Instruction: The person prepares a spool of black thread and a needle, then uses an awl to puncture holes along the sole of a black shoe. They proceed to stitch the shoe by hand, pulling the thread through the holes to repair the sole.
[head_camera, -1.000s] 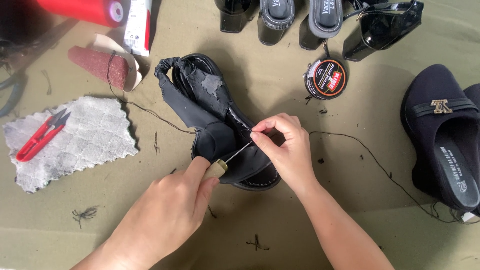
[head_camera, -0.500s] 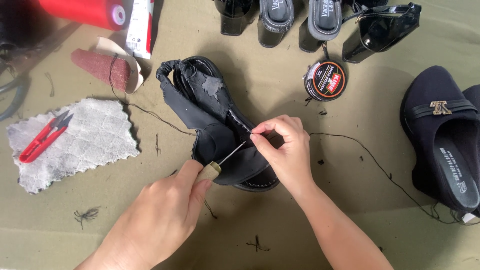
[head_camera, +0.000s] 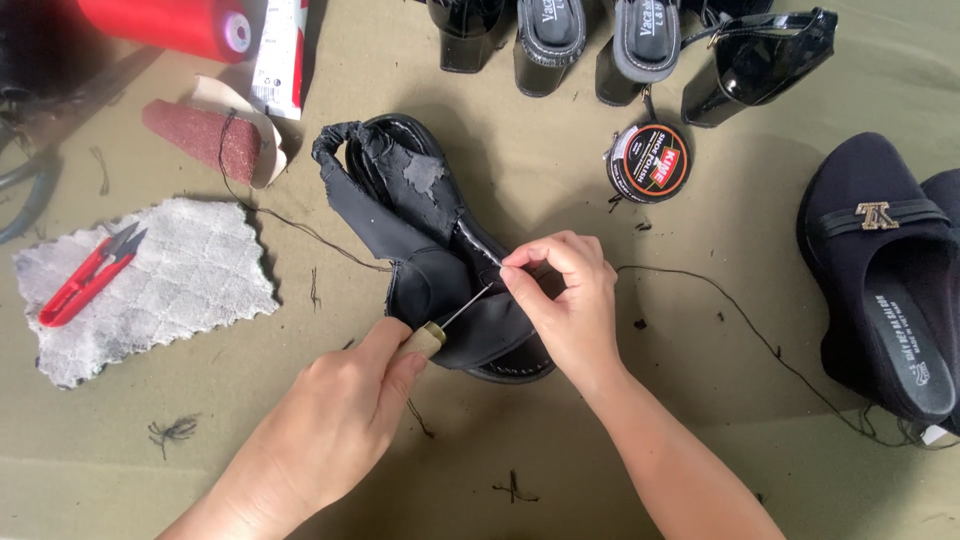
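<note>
Left hand (head_camera: 330, 420) was closed around the pale handle of an awl (head_camera: 440, 330), its metal tip running into the worn black shoe (head_camera: 430, 250) lying mid-cloth. Right hand (head_camera: 565, 300) pinched fingertips together at the shoe's upper, covering the tip. Thin dark thread (head_camera: 740, 320) trailed right; whether it was pinched, couldn't tell.

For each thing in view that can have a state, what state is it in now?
Black shoe: lying on the cloth, lining torn.
Awl: held in left hand, tip at the shoe.
Right hand: pinching at the shoe's upper.
Red snips: lying on white rag, untouched.
Polish tin: lid on.
</note>
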